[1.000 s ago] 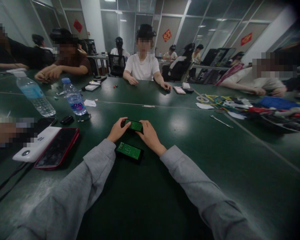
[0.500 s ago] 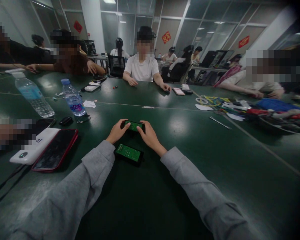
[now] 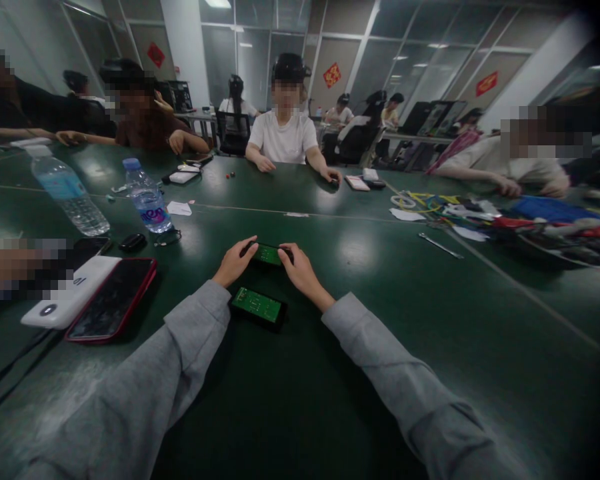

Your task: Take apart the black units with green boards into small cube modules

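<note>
Right hand (image 3: 300, 268): thumb now off the lower edge, onto the face of the cased circuit board (image 3: 269, 255); grip likely steadier. Left hand (image 3: 235, 261) clasps the 9 o'clock end, right the 3 o'clock. Second board (image 3: 259, 305): 6 o'clock.

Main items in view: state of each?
Held board: gripped at both ends, green face showing
Left hand: closed on its left end
Right hand: closed on its right end
Second board: not held, green face up
Blue-capped bottle: standing, cap on
Red-cased phone: lying, screen dark
Spanner: lying, unheld
</note>
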Demonstrator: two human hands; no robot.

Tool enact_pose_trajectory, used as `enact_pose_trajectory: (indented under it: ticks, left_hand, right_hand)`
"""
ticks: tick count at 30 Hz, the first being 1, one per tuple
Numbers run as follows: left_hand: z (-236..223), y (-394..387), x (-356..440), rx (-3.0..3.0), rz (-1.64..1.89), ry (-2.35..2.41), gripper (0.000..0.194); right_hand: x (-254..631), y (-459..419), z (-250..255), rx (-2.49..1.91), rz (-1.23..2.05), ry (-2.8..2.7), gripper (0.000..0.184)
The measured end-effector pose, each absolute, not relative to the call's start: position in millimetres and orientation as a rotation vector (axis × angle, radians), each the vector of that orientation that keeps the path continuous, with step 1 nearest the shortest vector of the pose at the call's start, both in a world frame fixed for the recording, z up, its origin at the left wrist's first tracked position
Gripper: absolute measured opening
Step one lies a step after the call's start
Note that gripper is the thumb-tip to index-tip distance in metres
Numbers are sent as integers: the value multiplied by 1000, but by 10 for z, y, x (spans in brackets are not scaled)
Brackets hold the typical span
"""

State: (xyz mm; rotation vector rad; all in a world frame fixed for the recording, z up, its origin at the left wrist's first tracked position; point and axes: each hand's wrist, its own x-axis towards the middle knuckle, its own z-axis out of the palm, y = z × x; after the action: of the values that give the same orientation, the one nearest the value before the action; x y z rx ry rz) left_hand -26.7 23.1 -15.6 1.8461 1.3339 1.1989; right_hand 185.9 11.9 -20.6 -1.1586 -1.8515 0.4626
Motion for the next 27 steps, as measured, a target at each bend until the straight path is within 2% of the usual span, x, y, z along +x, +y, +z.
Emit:
enact_pose_trajectory:
  ticks: [17, 27]
  left_hand:
    - [-169, 237, -264, 1833, 1201, 1346, 53]
    - [-177, 244, -271, 1829, 1198, 1342, 55]
  right_hand:
    - [1853, 118, -201, -1200, 449, -1937, 39]
    - [1851, 82, -145, -1224, 513, -1953, 31]
